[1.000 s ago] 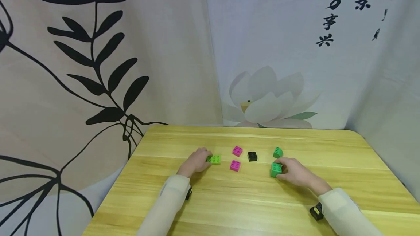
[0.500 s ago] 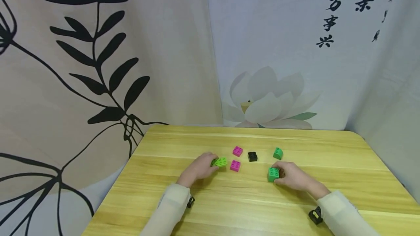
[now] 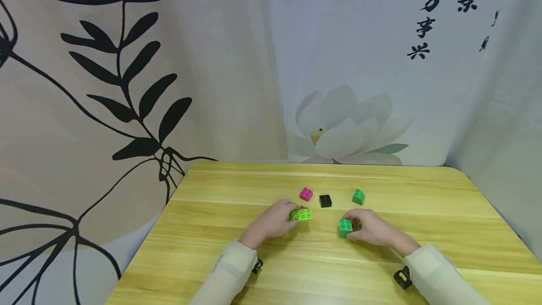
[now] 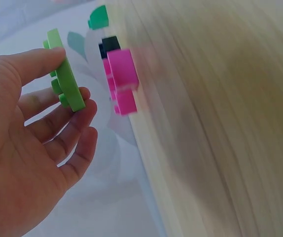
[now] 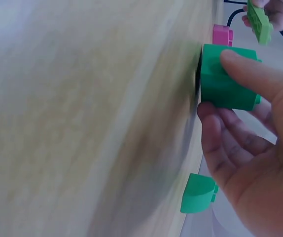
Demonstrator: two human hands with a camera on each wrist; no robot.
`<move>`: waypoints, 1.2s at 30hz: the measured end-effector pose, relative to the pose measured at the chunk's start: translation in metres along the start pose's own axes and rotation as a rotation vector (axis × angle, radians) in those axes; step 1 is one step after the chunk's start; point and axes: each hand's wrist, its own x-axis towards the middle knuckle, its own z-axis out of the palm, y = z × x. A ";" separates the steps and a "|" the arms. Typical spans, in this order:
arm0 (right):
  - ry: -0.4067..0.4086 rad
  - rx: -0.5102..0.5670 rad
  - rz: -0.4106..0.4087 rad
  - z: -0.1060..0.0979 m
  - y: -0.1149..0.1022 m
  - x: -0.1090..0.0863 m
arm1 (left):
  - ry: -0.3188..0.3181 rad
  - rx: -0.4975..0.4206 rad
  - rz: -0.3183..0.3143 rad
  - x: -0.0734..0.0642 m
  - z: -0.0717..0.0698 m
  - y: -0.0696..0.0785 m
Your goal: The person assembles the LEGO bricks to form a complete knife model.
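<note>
My left hand [image 3: 275, 220] pinches a flat lime-green building brick [image 3: 302, 214] between thumb and fingers. In the left wrist view the lime brick [image 4: 67, 74] is raised off the tabletop, studs facing the palm side. My right hand [image 3: 372, 227] grips a square green brick [image 3: 345, 227] by its sides, thumb on one face, as the right wrist view of the green brick [image 5: 228, 76] shows. Its underside is close to the tabletop. One pink brick [image 4: 123, 71] lies just past the left hand; from the head it is mostly hidden behind the lime brick.
Farther back on the wooden table [image 3: 262, 178] lie another pink brick [image 3: 306, 194], a black brick [image 3: 325, 201] and a green brick with a curved side [image 3: 358, 196]. A printed curtain [image 3: 220, 84] hangs right behind the table's far edge.
My left hand has lifted the lime brick and carried it right, over the nearer pink brick. My right hand has drawn the square green brick left and slightly nearer.
</note>
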 end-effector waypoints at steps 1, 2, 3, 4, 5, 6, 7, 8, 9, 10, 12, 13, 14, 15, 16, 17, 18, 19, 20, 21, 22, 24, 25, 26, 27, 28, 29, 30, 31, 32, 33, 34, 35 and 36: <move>-0.004 0.003 0.001 0.001 -0.001 0.001 | -0.002 0.006 0.006 0.001 0.001 0.003; -0.008 0.006 0.003 0.001 -0.002 0.001 | -0.002 0.013 0.012 0.002 0.001 0.005; -0.012 0.005 0.006 0.002 -0.003 0.002 | -0.003 0.020 0.019 0.003 0.002 0.007; -0.016 0.004 0.009 0.002 -0.004 0.002 | -0.003 0.028 0.026 0.003 0.003 0.009; -0.020 0.003 0.015 0.003 -0.004 0.003 | -0.005 0.033 0.030 0.004 0.004 0.012; -0.023 0.001 0.020 0.003 -0.005 0.003 | -0.006 0.034 0.036 0.006 0.005 0.014; -0.024 0.000 0.024 0.004 -0.005 0.004 | -0.008 0.037 0.041 0.007 0.006 0.016; -0.026 0.000 0.030 0.005 -0.006 0.005 | -0.007 0.038 0.048 0.008 0.007 0.018; -0.028 -0.001 0.035 0.006 -0.006 0.005 | -0.007 0.041 0.057 0.009 0.008 0.020; -0.030 0.002 0.038 0.007 -0.007 0.006 | -0.006 0.040 0.065 0.010 0.009 0.022; -0.035 0.010 0.044 0.008 -0.007 0.008 | -0.002 0.040 0.084 0.013 0.011 0.026; -0.039 0.014 0.045 0.009 -0.008 0.009 | -0.001 0.042 0.094 0.014 0.012 0.028; -0.043 0.019 0.045 0.010 -0.008 0.009 | -0.001 0.041 0.104 0.016 0.013 0.030; -0.046 0.022 0.044 0.010 -0.008 0.010 | -0.003 0.038 0.108 0.017 0.013 0.032; -0.048 0.027 0.041 0.011 -0.009 0.010 | -0.003 0.032 0.112 0.018 0.014 0.034; -0.050 0.029 0.038 0.011 -0.009 0.011 | -0.004 0.030 0.116 0.018 0.014 0.036; -0.051 0.029 0.034 0.011 -0.009 0.011 | -0.005 0.024 0.120 0.019 0.015 0.038; -0.049 0.026 0.030 0.012 -0.009 0.011 | -0.005 0.021 0.123 0.020 0.015 0.039; -0.048 0.024 0.026 0.012 -0.009 0.011 | -0.004 0.018 0.125 0.021 0.015 0.041; -0.046 0.021 0.024 0.012 -0.009 0.011 | -0.002 0.018 0.127 0.021 0.015 0.043; -0.045 0.019 0.020 0.012 -0.009 0.011 | -0.001 0.021 0.131 0.022 0.015 0.044; -0.043 0.012 0.019 0.012 -0.009 0.012 | -0.002 0.025 0.136 0.024 0.015 0.046; -0.043 0.009 0.017 0.012 -0.009 0.012 | -0.002 0.030 0.139 0.025 0.016 0.046; -0.043 0.008 0.017 0.012 -0.009 0.012 | -0.002 0.032 0.142 0.026 0.016 0.047; -0.043 0.006 0.016 0.012 -0.009 0.013 | -0.001 0.031 0.143 0.027 0.017 0.048; -0.043 0.006 0.014 0.012 -0.009 0.013 | -0.002 0.031 0.145 0.028 0.017 0.048; -0.041 0.002 0.013 0.012 -0.009 0.013 | -0.002 0.032 0.148 0.029 0.018 0.048; -0.040 0.002 0.012 0.013 -0.009 0.014 | -0.002 0.037 0.152 0.029 0.019 0.048; -0.039 0.002 0.010 0.013 -0.008 0.014 | -0.002 0.041 0.156 0.030 0.020 0.049; -0.037 0.002 0.010 0.013 -0.008 0.014 | -0.004 0.046 0.158 0.031 0.020 0.049; -0.035 0.002 0.009 0.014 -0.008 0.015 | -0.007 0.051 0.160 0.031 0.021 0.049; -0.033 0.004 0.009 0.014 -0.009 0.015 | -0.010 0.059 0.163 0.032 0.022 0.050; -0.031 0.005 0.010 0.014 -0.009 0.015 | -0.014 0.065 0.165 0.032 0.023 0.050; -0.031 0.008 0.010 0.014 -0.009 0.015 | -0.019 0.066 0.164 0.033 0.023 0.051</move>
